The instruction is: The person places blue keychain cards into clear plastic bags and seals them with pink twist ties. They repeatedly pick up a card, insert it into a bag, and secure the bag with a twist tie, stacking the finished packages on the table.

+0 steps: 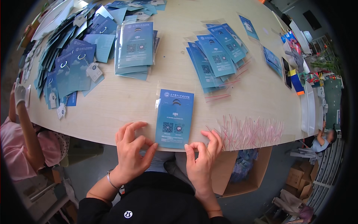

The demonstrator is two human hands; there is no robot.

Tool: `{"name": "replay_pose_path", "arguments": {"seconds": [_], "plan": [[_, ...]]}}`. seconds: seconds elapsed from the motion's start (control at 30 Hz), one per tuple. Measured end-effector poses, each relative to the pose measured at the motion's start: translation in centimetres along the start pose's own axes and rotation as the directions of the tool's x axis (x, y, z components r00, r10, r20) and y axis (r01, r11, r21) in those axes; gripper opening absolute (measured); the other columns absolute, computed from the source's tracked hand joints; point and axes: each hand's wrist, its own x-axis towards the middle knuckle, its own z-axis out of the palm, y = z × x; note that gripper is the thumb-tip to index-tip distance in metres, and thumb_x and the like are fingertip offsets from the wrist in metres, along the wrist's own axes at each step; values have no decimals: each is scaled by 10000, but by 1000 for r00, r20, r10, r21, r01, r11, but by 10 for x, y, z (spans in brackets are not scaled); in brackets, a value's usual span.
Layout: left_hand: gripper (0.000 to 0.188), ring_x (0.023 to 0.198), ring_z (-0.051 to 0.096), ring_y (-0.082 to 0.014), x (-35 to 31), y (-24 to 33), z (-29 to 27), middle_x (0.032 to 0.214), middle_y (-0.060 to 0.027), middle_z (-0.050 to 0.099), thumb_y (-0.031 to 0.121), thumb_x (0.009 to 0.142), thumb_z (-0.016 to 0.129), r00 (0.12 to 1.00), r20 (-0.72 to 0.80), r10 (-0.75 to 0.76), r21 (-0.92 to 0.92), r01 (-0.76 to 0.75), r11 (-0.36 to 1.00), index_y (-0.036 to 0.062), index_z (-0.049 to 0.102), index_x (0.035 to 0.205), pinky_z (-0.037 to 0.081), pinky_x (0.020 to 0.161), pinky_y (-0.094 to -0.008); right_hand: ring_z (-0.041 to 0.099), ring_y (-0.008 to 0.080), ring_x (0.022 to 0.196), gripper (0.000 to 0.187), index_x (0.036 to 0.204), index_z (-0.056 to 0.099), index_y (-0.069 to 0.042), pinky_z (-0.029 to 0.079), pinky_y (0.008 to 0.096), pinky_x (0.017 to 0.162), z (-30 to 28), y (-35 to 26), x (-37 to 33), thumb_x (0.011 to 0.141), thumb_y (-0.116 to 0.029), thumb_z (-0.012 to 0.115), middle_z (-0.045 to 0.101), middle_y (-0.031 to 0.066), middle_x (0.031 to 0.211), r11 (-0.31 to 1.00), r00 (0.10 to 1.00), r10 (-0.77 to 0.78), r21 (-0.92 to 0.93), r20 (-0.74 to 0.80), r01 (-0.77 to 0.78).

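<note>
In front of me a blue printed card (174,119) in a clear plastic sleeve lies upright at the table's near edge. My left hand (134,145) is at its lower left corner, thumb and a finger pinched at the sleeve's edge, the other fingers loosely bent. At the lower right corner my right hand (203,156) has its thumb against the edge with its fingers curled. Right of that hand lies a spread row of clear sleeves (251,132) with red seal strips.
Sleeved cards (218,56) lie fanned beyond, beside another stack (135,48). Keychain cards (74,63) heap up at left, near a gloved co-worker's hand (19,93). A phone (286,72) and white tray (312,108) are at right. Below the edge stands a cardboard box (261,168).
</note>
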Motion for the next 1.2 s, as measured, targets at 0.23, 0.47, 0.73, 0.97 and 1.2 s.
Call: {"name": "replay_pose_path", "arguments": {"seconds": [0.23,0.47,0.73,0.97,1.2], "plan": [[163,1173,497,-357,4,6,-2,1239,-151,565,44,683,784,999,29,-37,58,35,998,58,637,752,379,964,-437,380,396,1312,210,810,575,-48,287,540,1081,1,-4,2,839,-144,761,494,163,1245,999,998,51,12,-22,-51],[360,1247,487,-342,-12,1,18,1298,-145,551,23,760,681,944,69,322,65,-327,943,17,666,1120,394,1016,-429,400,430,1279,253,918,543,-67,312,565,1051,4,0,2,822,-120,772,486,179,1209,997,991,73,-8,-116,-74],[598,1465,352,-294,-7,17,25,1546,-125,427,118,870,568,786,466,406,243,-555,795,77,489,1461,237,1185,-554,514,390,1172,221,940,560,-55,404,520,997,4,0,1,825,-72,748,543,166,1151,995,989,-41,-95,-143,28],[528,1421,423,-265,-21,1,34,1500,-90,492,172,895,611,802,320,505,243,-584,774,196,556,1420,291,1154,-555,615,366,1039,173,1006,600,9,494,457,895,-53,28,90,872,-52,692,635,180,1079,988,964,-152,-16,-218,152],[373,1212,628,-265,13,-2,-15,1250,-68,690,139,860,678,758,-48,651,222,-627,747,160,704,1232,404,1103,-498,556,391,1114,414,1031,694,-2,456,465,945,-40,110,214,890,-391,716,664,182,1105,937,982,189,-295,-19,-186]]}}
